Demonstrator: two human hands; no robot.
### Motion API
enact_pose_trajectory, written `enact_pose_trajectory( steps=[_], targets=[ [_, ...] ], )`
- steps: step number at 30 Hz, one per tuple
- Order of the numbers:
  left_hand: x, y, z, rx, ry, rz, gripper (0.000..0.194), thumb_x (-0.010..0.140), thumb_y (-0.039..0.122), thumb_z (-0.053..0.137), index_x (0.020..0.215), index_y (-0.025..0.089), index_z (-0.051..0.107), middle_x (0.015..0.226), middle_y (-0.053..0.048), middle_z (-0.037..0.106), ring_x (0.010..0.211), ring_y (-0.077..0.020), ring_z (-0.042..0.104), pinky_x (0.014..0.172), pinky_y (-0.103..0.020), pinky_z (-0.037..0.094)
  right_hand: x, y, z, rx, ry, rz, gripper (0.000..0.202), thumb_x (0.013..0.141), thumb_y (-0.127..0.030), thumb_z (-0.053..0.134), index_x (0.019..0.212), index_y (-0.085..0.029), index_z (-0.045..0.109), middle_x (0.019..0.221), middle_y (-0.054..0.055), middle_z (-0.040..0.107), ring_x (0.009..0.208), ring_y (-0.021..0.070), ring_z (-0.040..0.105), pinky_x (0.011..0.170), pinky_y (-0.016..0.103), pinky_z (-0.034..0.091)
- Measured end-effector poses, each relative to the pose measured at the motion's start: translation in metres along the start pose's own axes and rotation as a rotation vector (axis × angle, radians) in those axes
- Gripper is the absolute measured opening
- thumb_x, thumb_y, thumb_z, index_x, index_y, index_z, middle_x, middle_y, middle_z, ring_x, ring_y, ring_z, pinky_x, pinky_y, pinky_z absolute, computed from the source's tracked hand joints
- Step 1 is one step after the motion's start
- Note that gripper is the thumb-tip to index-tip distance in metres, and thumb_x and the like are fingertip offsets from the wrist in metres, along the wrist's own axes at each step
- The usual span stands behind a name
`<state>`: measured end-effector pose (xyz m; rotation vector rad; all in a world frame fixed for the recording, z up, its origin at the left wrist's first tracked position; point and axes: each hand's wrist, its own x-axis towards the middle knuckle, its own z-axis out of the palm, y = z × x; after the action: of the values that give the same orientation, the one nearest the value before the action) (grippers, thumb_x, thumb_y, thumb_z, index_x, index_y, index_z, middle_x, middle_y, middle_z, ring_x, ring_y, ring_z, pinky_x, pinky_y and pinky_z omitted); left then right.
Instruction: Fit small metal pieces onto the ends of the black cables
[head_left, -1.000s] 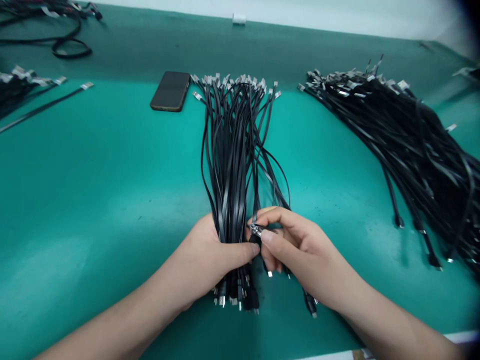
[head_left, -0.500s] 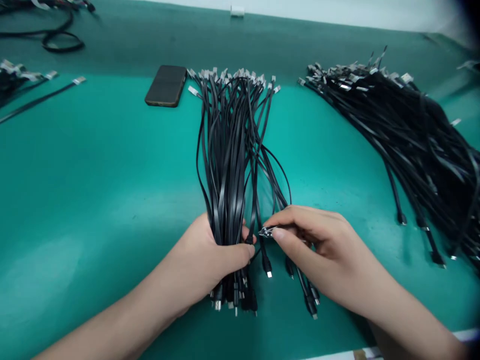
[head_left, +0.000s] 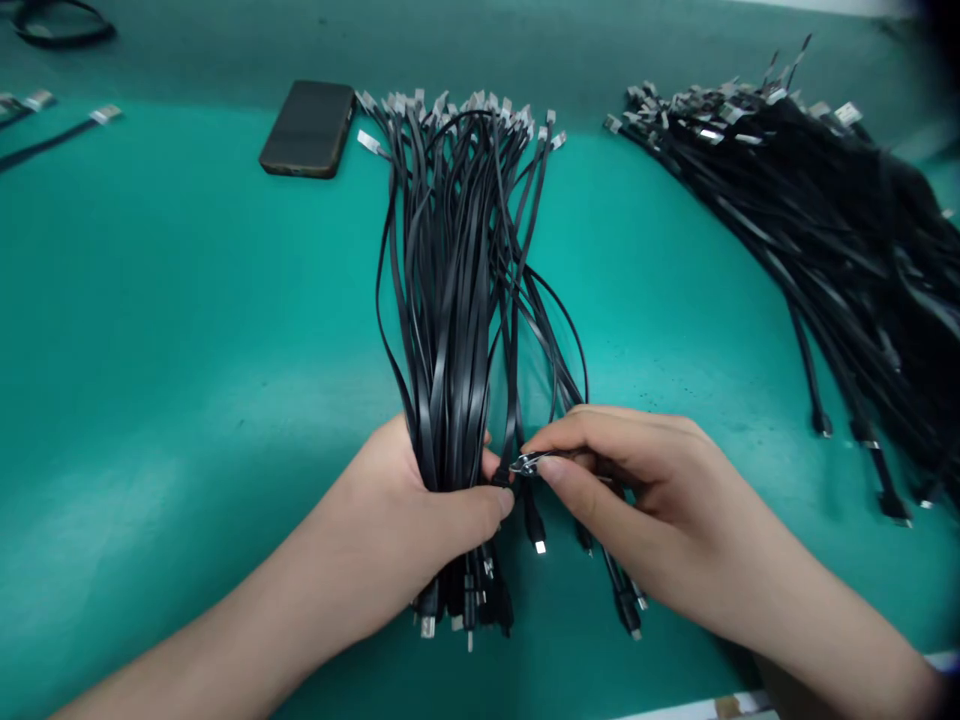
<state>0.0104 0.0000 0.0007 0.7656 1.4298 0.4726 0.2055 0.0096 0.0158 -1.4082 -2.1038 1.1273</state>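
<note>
On a green table [head_left: 187,300], the left hand [head_left: 442,520] clasps a bundle of black cables [head_left: 450,300] fanning toward twelve o'clock; the right hand [head_left: 637,490] pinches a small metal tool [head_left: 527,465] near the left thumb. Most of the bundle is gathered, with loose cables [head_left: 619,590] apart at five o'clock. A bigger cable pile [head_left: 817,220] lies at two o'clock, its progress unclear.
</note>
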Motion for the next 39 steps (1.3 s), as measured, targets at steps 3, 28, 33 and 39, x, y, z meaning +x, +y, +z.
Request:
enact_pose_trajectory(
  steps=[3,28,33,39],
  targets=[
    [-0.001,0.000,0.000,0.013,0.011,0.002,0.029,0.065,0.024,0.082,0.085,0.023,0.061,0.070,0.004,0.064,0.065,-0.0191,0.063,0.060,-0.032,0.048,-0.001,0.000,-0.001,0.019,-0.009,0.003,0.021,0.099,-0.023,0.056,0.088,-0.023,0.073,0.069,0.000,0.065,0.055,0.0126,0.053,0.047,0.027,0.036],
    [-0.004,0.005,0.000,0.033,-0.018,0.035,0.022,0.067,0.019,0.077,0.078,0.024,0.059,0.061,0.007,0.055,0.053,-0.0134,0.052,0.048,-0.025,0.041,0.002,-0.002,0.000,-0.012,-0.035,0.012,0.024,0.100,-0.022,0.055,0.085,-0.022,0.073,0.074,-0.001,0.070,0.061,0.0117,0.059,0.051,0.027,0.040],
    [-0.007,0.013,0.005,0.031,0.022,0.002,0.021,0.067,0.012,0.074,0.076,0.023,0.059,0.060,0.008,0.055,0.052,-0.0119,0.051,0.047,-0.024,0.040,0.001,-0.003,0.001,-0.015,-0.027,0.016,0.022,0.099,-0.021,0.057,0.084,-0.022,0.072,0.075,-0.001,0.070,0.061,0.0119,0.059,0.049,0.025,0.039],
    [-0.012,0.016,0.008,0.013,0.068,-0.017,0.022,0.067,0.010,0.073,0.076,0.024,0.060,0.060,0.008,0.056,0.052,-0.0110,0.049,0.048,-0.023,0.039,0.000,-0.003,0.002,-0.043,-0.010,-0.008,0.020,0.098,-0.019,0.058,0.082,-0.022,0.070,0.069,-0.003,0.067,0.055,0.0098,0.055,0.046,0.024,0.037]
  ],
)
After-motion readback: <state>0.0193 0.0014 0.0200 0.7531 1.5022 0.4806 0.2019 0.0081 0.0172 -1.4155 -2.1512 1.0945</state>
